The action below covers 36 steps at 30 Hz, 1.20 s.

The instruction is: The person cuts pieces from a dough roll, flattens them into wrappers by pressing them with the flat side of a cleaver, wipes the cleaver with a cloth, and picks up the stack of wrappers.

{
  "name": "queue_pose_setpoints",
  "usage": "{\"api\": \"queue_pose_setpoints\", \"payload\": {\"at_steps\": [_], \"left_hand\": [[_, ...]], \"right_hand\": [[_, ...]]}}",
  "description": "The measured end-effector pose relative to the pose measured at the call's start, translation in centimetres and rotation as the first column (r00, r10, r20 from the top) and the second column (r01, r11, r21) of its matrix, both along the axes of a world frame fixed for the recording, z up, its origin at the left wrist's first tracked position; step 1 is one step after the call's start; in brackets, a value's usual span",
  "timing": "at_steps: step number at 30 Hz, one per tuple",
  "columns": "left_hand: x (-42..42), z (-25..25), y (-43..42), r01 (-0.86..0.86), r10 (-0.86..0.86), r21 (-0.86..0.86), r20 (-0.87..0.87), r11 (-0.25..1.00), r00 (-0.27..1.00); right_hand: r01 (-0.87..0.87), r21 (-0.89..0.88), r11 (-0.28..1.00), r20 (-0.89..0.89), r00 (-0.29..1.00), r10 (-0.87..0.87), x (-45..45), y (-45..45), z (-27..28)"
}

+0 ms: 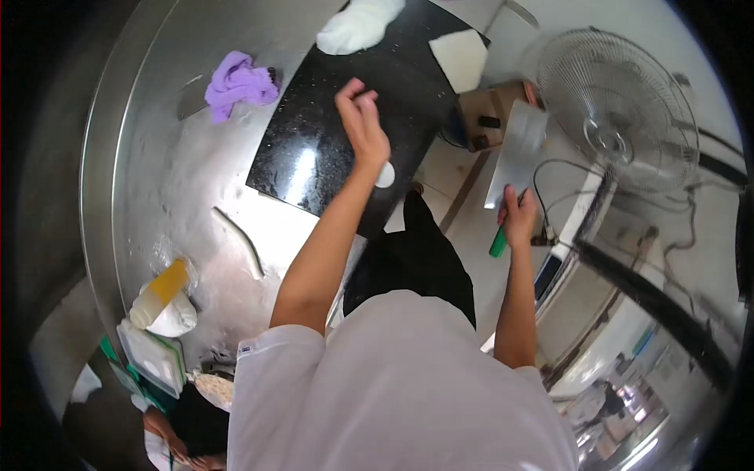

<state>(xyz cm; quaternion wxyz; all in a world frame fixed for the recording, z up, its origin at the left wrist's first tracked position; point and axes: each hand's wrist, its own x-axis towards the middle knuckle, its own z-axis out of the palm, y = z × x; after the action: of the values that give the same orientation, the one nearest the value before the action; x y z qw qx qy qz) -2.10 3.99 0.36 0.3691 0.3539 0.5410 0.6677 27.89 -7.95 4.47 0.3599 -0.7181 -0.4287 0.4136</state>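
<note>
My right hand [518, 216] is wrapped round the green handle of a cleaver [517, 145], its broad metal blade pointing away from me, off the right side of the black board. My left hand [364, 129] is over the black board [314, 129] with its fingers stretched out and nothing visible in them. Partly hidden by that wrist, a small white disc [385, 175] lies on the board. A soft white lump that looks like dough [360, 27] rests at the board's far end. Near its far right corner is a flat off-white piece [459, 61].
On the metal table [169, 157] lie a purple cloth [239, 85] and a pale rope-like strip [239, 242]. A bottle with yellow contents [163, 290] stands near plastic containers [151, 357]. A fan [616, 118] and cables are at right. Another person's hands [181, 451] show bottom left.
</note>
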Motion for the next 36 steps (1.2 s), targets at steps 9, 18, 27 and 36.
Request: {"api": "queue_pose_setpoints", "payload": {"at_steps": [9,18,27,36], "left_hand": [[-0.3,-1.1,-1.9,0.074,-0.182,-0.168,-0.833,0.983,0.522],[-1.2,1.6,-4.5,0.086,-0.316,-0.307,-0.866,0.948,0.388],[-0.9,0.7,-1.4,0.221,-0.574,-0.593,-0.805,0.774,-0.149],[-1.7,-0.3,1.5,0.464,-0.492,-0.513,-0.852,0.722,-0.176]], "right_hand": [[0.07,-0.21,0.975,0.015,0.998,-0.069,-0.3,-12.1,-2.2],[-0.722,-0.028,0.691,0.074,0.688,0.722,-10.3,1.5,-4.8],[-0.691,-0.237,0.683,0.363,0.588,0.722,-12.4,4.4,-3.3],[-0.643,-0.171,0.746,0.288,0.692,0.662,-13.2,4.9,-3.1]]}}
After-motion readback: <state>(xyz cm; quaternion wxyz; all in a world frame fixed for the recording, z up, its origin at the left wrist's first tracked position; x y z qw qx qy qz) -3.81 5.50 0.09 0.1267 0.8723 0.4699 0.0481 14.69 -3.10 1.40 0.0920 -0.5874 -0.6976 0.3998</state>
